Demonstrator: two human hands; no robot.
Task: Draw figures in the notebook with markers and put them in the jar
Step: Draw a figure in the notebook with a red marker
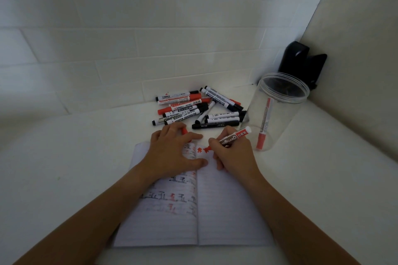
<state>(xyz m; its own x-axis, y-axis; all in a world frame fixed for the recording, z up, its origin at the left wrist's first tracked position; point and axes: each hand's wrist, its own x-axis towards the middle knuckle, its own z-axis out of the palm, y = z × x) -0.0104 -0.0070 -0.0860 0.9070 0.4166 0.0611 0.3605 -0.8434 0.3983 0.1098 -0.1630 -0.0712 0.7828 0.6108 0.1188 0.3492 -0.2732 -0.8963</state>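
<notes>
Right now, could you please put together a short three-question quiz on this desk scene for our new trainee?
1. True or false: the clear jar already holds one red marker.
2. What does the right hand hold? A) a black marker B) a red marker, tip on the notebook C) nothing
3. Fill in: the left hand rests on the notebook's ____ page and has a red cap under its fingers.

Key
1. True; it leans inside the jar, cap down.
2. B
3. left; the loose marker pile lies beyond it.
</notes>
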